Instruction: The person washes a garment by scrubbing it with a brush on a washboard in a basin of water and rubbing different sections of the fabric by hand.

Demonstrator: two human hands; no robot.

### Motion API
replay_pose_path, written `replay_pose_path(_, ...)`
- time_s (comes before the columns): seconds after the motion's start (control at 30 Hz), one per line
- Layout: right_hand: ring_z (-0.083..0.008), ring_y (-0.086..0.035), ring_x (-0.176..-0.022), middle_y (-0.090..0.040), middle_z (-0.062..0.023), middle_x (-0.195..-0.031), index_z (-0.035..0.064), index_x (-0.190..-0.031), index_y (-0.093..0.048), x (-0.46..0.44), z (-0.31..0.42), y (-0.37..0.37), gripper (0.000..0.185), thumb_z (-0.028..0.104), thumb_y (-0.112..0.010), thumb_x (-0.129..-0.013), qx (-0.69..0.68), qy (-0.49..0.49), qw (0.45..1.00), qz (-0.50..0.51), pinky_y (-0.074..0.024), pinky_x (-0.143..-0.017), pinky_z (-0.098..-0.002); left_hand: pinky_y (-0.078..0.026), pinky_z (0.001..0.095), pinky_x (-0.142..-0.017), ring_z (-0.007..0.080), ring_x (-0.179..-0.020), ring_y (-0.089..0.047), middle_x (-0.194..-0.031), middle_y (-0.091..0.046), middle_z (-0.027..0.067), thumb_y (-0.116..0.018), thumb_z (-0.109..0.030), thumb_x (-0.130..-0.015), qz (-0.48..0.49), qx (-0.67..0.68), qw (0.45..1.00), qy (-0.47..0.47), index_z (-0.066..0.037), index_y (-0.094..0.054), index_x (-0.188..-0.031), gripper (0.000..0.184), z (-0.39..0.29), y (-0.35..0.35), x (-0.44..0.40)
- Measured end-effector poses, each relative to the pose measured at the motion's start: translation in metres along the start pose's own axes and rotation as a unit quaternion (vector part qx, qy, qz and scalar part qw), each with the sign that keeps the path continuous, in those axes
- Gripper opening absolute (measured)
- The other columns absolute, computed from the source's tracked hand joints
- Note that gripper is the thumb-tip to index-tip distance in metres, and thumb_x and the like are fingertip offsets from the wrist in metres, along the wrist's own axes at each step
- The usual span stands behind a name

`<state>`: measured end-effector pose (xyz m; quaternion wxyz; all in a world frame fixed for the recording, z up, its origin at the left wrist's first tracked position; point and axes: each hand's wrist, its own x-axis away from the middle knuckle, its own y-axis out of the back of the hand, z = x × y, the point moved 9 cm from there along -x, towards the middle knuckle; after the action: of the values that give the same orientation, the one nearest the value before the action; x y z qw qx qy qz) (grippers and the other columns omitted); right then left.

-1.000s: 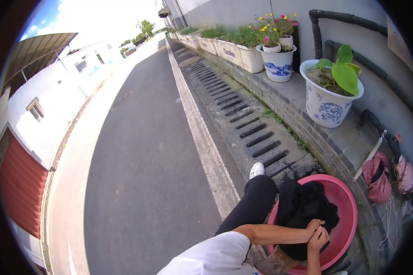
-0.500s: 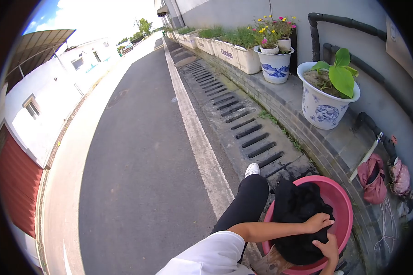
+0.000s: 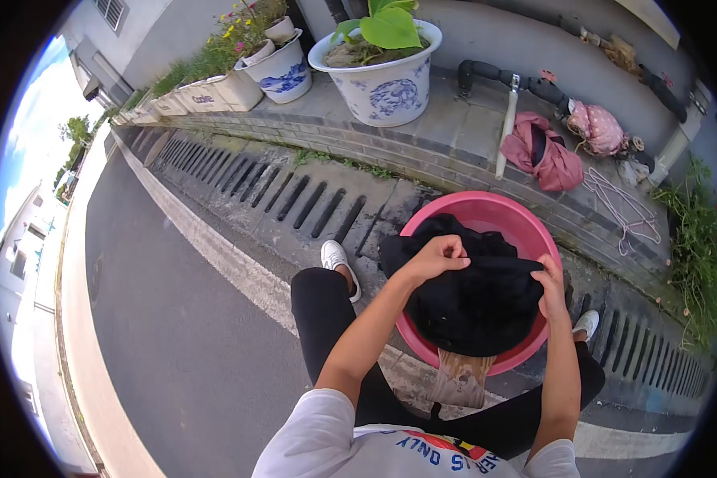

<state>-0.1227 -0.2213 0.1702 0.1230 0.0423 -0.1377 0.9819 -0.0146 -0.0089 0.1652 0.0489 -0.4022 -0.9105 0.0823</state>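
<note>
1. Shirt: on the white shirt (image 3: 319, 430), nearest the viewer, blue printed lettering is partly legible; "IS ONLY" can be read upside down.
2. Board: a worn wooden board (image 3: 460, 382) is positioned nearer than both hands, at the near rim of the pink basin (image 3: 548, 231).
3. Hands: the edge of the black cloth (image 3: 478, 315) is pinched by the left hand (image 3: 440, 256) and gripped by the right hand (image 3: 551, 285). The hands are held apart, with the edge stretched between them.
4. Cloth: the black cloth is bunched in and above the basin, below and between the hands.
5. Beyond the right hand: a pink fabric bundle (image 3: 556, 169) is located on the brick ledge (image 3: 454, 155).
6. Beyond the left hand: a blue-patterned pot (image 3: 386, 94) is placed on the ledge. Farther off, small lettering, "Cooke", is borne by a white planter (image 3: 235, 94).
7. Change: the hands, previously close together over the cloth, have been spread apart. The view has been turned rightward, and the shirt lettering is now exposed.
</note>
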Motion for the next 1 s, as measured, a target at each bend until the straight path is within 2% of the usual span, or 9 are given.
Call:
replay_pose_path(0.1, -0.0076, -0.051, -0.075, -0.052, 0.0023, -0.077, 0.0079, -0.083, -0.049, -0.002, 0.000, -0.001, 0.011, 0.002, -0.056, -0.076, -0.046, -0.005, 0.999, 0.001, -0.0413, -0.069, -0.0216, -0.048, 0.0350, -0.086, 0.0241, -0.104, -0.061, -0.108, -0.063, 0.0149, -0.059, -0.010, -0.090, 0.015, 0.268, 0.963, 0.012, -0.013, -0.041, -0.077, 0.022, -0.025, 0.001, 0.003)
replay_pose_path(0.17, -0.0074, -0.051, -0.076, -0.052, 0.0024, -0.078, 0.0079, -0.085, -0.050, -0.002, -0.006, 0.000, 0.012, 0.002, -0.056, -0.076, -0.053, -0.012, 0.998, -0.008, -0.0413, -0.070, -0.0217, -0.046, 0.0420, -0.093, 0.0292, -0.111, -0.058, -0.113, -0.062, 0.0173, -0.058, -0.017, -0.092, -0.017, 0.167, 0.983, 0.075, -0.013, -0.041, -0.083, 0.019, -0.010, 0.005, 0.002)
replay_pose_path(0.27, -0.0071, -0.051, -0.076, -0.053, 0.0026, -0.079, 0.0077, -0.087, -0.051, -0.004, -0.004, -0.005, 0.013, 0.002, -0.056, -0.076, -0.032, -0.012, 0.999, -0.017, -0.0412, -0.070, -0.0216, -0.045, 0.0341, -0.088, 0.0191, -0.100, -0.060, -0.105, -0.064, 0.0119, -0.068, -0.019, -0.085, 0.013, -0.086, 0.996, 0.013, -0.008, -0.049, -0.099, 0.026, -0.010, -0.023, 0.001)
replay_pose_path(0.33, -0.0065, -0.051, -0.077, -0.053, 0.0027, -0.080, 0.0072, -0.089, -0.054, -0.007, -0.006, 0.000, 0.013, 0.003, -0.056, -0.077, -0.023, -0.014, 0.999, -0.017, -0.0410, -0.071, -0.0214, -0.045, 0.0329, -0.080, 0.0191, -0.088, -0.062, -0.091, -0.066, 0.0100, -0.077, -0.017, -0.074, 0.079, -0.323, 0.943, -0.007, 0.000, -0.059, -0.096, 0.033, -0.011, -0.037, 0.002)
replay_pose_path(0.43, -0.0065, -0.053, -0.080, -0.056, 0.0019, -0.082, 0.0064, -0.092, -0.056, -0.010, -0.012, 0.006, 0.013, 0.005, -0.058, -0.079, -0.003, -0.037, 0.999, -0.006, -0.0413, -0.073, -0.0211, -0.046, 0.0335, -0.077, 0.0240, -0.083, -0.062, -0.084, -0.066, 0.0119, -0.075, -0.011, -0.072, -0.070, -0.466, 0.879, 0.064, 0.003, -0.062, -0.084, 0.022, -0.026, -0.010, 0.003)
replay_pose_path(0.57, -0.0066, -0.055, -0.082, -0.059, 0.0014, -0.085, 0.0057, -0.094, -0.058, -0.007, 0.001, -0.005, 0.013, 0.009, -0.061, -0.082, 0.033, -0.059, 0.995, 0.070, -0.0420, -0.075, -0.0210, -0.046, 0.0297, -0.076, 0.0155, -0.086, -0.062, -0.091, -0.066, 0.0029, -0.064, -0.009, -0.084, -0.027, -0.145, 0.989, 0.022, -0.003, -0.062, -0.087, 0.007, 0.009, 0.011, -0.015)
replay_pose_path(0.67, -0.0059, -0.054, -0.084, -0.059, 0.0035, -0.087, 0.0072, -0.092, -0.058, -0.006, 0.005, -0.010, 0.010, 0.013, -0.063, -0.086, -0.047, -0.053, 0.992, 0.100, -0.0418, -0.079, -0.0223, -0.045, 0.0261, -0.076, 0.0099, -0.085, -0.059, -0.095, -0.063, -0.0005, -0.057, -0.006, -0.089, -0.001, 0.166, 0.986, 0.027, -0.008, -0.059, -0.092, 0.004, 0.020, -0.003, -0.018)
replay_pose_path(0.87, -0.0042, -0.046, -0.079, -0.050, 0.0065, -0.081, 0.0101, -0.083, -0.052, -0.014, -0.014, -0.007, 0.012, 0.015, -0.061, -0.090, -0.063, -0.021, 0.997, 0.030, -0.0360, -0.077, -0.0202, -0.037, 0.0214, -0.081, 0.0052, -0.083, -0.049, -0.082, -0.054, -0.0055, -0.055, -0.012, -0.092, -0.142, 0.229, 0.956, 0.113, -0.010, -0.056, -0.087, 0.006, 0.016, -0.010, -0.010)
replay_pose_path(1.0, -0.0045, -0.038, -0.074, -0.043, 0.0053, -0.078, 0.0087, -0.084, -0.048, -0.015, -0.003, -0.004, 0.015, 0.017, -0.056, -0.093, 0.020, 0.088, 0.991, -0.099, -0.0339, -0.072, -0.0208, -0.042, 0.0260, -0.087, 0.0105, -0.094, -0.054, -0.096, -0.060, 0.0002, -0.061, -0.020, -0.090, -0.114, 0.037, 0.989, 0.092, -0.007, -0.060, -0.100, 0.016, 0.026, -0.020, -0.014)
